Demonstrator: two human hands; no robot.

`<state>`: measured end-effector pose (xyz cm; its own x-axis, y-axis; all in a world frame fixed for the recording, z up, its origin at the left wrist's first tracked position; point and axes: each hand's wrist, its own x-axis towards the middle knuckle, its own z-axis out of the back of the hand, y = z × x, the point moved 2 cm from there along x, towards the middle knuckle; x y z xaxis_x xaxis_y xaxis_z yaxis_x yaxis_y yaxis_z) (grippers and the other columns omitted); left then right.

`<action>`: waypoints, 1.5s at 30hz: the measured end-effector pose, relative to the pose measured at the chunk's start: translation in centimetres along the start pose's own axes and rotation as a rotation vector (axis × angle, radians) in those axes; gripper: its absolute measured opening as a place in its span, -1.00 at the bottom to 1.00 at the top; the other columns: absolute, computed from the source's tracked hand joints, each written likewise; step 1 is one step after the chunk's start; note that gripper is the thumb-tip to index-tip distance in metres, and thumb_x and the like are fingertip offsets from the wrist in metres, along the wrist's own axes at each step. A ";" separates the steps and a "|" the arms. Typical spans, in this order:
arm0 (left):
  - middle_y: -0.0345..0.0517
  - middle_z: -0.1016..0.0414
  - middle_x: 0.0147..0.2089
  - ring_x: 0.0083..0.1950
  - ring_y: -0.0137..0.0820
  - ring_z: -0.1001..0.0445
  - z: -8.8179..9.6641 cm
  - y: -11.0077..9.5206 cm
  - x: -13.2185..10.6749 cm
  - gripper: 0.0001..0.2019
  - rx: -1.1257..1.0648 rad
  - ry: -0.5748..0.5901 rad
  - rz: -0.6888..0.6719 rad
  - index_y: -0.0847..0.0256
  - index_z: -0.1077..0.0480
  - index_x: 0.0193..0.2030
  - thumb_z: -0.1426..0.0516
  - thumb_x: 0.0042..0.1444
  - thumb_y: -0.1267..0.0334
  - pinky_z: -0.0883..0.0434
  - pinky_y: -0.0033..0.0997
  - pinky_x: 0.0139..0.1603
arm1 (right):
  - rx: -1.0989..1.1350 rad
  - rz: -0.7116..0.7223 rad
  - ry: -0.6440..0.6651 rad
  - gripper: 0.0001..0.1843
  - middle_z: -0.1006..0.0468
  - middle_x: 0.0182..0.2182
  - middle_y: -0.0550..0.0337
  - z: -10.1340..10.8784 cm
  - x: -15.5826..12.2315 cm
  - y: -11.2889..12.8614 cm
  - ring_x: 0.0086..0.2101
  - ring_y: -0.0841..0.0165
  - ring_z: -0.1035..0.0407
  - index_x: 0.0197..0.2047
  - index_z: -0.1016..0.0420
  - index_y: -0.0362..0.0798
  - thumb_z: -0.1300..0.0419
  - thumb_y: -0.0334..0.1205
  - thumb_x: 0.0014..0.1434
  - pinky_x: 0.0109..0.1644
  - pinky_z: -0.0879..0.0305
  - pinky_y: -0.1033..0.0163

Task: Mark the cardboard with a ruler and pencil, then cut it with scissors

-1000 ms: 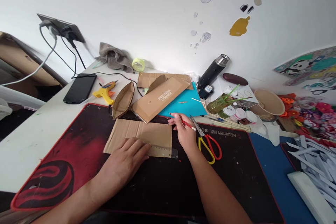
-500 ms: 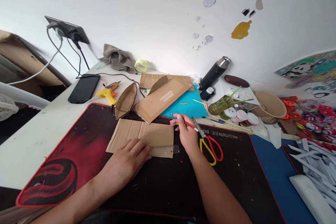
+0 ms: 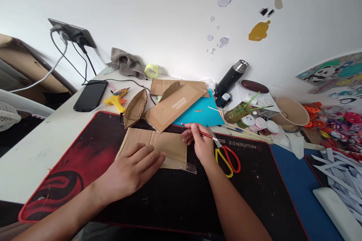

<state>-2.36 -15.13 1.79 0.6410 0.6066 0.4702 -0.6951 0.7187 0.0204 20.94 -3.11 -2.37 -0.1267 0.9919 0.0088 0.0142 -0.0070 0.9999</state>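
From my end: L hand (image 3: pixel 132 171) lies flat, fingers spread, nothing gripped, palm down on the near-left part of the plain cardboard sheet (image 3: pixel 162 144), fingertips on the clear ruler (image 3: pixel 183 165). R hand (image 3: pixel 199 144) is pinched round a red pencil (image 3: pixel 190 127), just beside the sheet's right edge. I can't tell if the knuckles touch it. The sheet sits mid desk mat (image 3: pixel 68 165). Key relation: the ruler's long axis runs left-right along the sheet's near edge, slightly tilted, w/ its right end sticking out past the corner. That puts it toward me and a bit left of the R hand, which is the nearer one to the free end, while the L hand is already on it. The pencil's axis is diagonal, one end aimed far-left over the sheet's far right corner. Counts: 1 ruler, 1 pencil, 1 pr scissors (image 3: pixel 226 154) just right of the R hand. There are 4 cardboard pcs: this sheet, the printed "PRESSURE COOKER" panel (image 3: pixel 175 106), a boat-shaped piece (image 3: pixel 135 108) and a flat piece at the back (image 3: pixel 162 84).
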 end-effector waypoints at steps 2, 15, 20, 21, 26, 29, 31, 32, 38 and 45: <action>-0.01 -0.69 0.01 0.11 -0.15 -0.57 0.2 0.4 0.3 -0.60 0.034 -0.021 -0.002 0.23 -0.46 0.36 0.02 0.54 0.45 -0.44 -0.10 0.21 | 0.019 -0.029 0.078 -0.40 -0.74 -0.41 0.09 -0.4 -0.5 0.2 -0.53 0.27 -0.61 -0.14 -0.70 0.01 -0.27 0.43 0.35 -0.56 -0.33 0.29; -0.11 -0.73 0.07 0.11 -0.20 -0.65 0.0 3.6 3.0 -0.51 0.155 -0.083 0.016 0.02 -0.39 0.46 -0.03 0.49 0.47 -0.45 -0.11 0.17 | 0.129 -0.134 0.341 -0.66 -0.64 -0.40 0.24 -1.6 -1.9 0.9 -0.56 0.44 -0.38 -0.11 -0.71 0.04 -0.50 0.10 0.21 -0.55 -0.28 0.33; -0.04 -0.58 0.42 0.48 -0.11 -0.45 0.5 4.3 3.4 -0.28 0.186 -0.162 0.123 -0.08 -0.12 0.65 -0.17 0.44 0.40 -0.32 0.00 0.50 | 0.180 -0.115 0.282 -0.67 -0.61 -0.45 0.24 -1.3 -1.3 0.7 -0.50 0.40 -0.37 -0.13 -0.70 0.03 -0.52 0.07 0.19 -0.55 -0.21 0.33; -0.04 -0.51 0.48 0.53 -0.07 -0.39 0.7 5.0 3.4 -0.23 0.216 -0.209 0.174 -0.12 -0.08 0.67 -0.21 0.41 0.40 -0.28 0.06 0.55 | 0.182 -0.096 0.248 -0.67 -0.60 -0.46 0.25 -1.1 -1.1 0.7 -0.52 0.42 -0.34 -0.14 -0.69 0.03 -0.52 0.08 0.19 -0.55 -0.19 0.33; 0.13 -0.56 0.38 0.48 0.01 -0.38 0.9 12.2 2.6 -0.48 0.144 -0.164 0.753 0.17 -0.36 0.50 -0.14 0.47 0.11 -0.28 0.09 0.52 | 0.245 -0.069 0.131 -0.63 -0.59 -0.46 0.28 -0.1 -0.4 0.7 -0.59 0.48 -0.24 -0.11 -0.68 0.03 -0.51 0.12 0.21 -0.57 -0.12 0.33; 0.20 -0.63 0.28 0.33 0.06 -0.48 -0.5 17.2 1.9 -0.42 0.084 0.072 0.918 0.31 -0.41 0.44 -0.10 0.40 0.02 -0.37 0.09 0.40 | 0.304 -0.081 0.090 -0.61 -0.57 -0.47 0.29 0.0 -0.3 0.4 -0.60 0.50 -0.22 -0.11 -0.69 0.02 -0.52 0.14 0.21 -0.57 -0.05 0.35; 0.31 -0.65 0.22 0.29 0.13 -0.50 -1.5 19.7 1.6 -0.42 0.096 0.115 0.953 0.36 -0.46 0.39 -0.07 0.39 0.01 -0.32 0.15 0.41 | 0.324 -0.087 0.071 -0.59 -0.56 -0.48 0.29 0.0 -0.2 0.2 -0.60 0.51 -0.22 -0.12 -0.69 0.01 -0.53 0.16 0.19 -0.57 -0.01 0.35; 0.36 -0.65 0.20 0.28 0.17 -0.51 -2.1 20.7 1.5 -0.41 0.104 0.146 0.971 0.37 -0.49 0.36 -0.06 0.38 -0.01 -0.31 0.17 0.40 | 0.327 -0.090 0.062 -0.58 -0.55 -0.48 0.29 -0.1 -0.2 0.2 -0.60 0.51 -0.22 -0.13 -0.69 0.00 -0.54 0.17 0.17 -0.57 0.01 0.36; 0.31 -0.73 -0.02 0.14 0.23 -0.59 -5.1 23.4 1.9 -0.40 0.077 0.279 0.982 0.30 -0.68 0.13 -0.09 0.29 -0.15 -0.35 0.11 0.30 | 0.342 -0.111 0.005 -0.50 -0.47 -0.53 0.32 0.0 0.1 0.2 -0.61 0.54 -0.13 -0.20 -0.67 -0.03 -0.57 0.24 0.10 -0.56 0.10 0.37; 0.20 -0.77 -0.05 0.04 0.17 -0.64 -6.4 23.8 2.2 -0.48 0.048 0.322 0.979 0.18 -0.73 0.03 -0.08 0.26 -0.10 -0.44 -0.03 0.08 | 0.319 -0.119 0.009 -0.50 -0.38 -0.57 0.35 -0.2 0.1 0.1 -0.61 0.52 -0.07 -0.25 -0.65 -0.03 -0.53 0.27 0.14 -0.57 0.12 0.35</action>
<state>-15.39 5.45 -2.40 -0.1611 0.9861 0.0410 -0.9672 -0.1495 -0.2054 20.73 -3.06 -2.30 -0.1547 0.9823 -0.1058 0.3080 0.1497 0.9395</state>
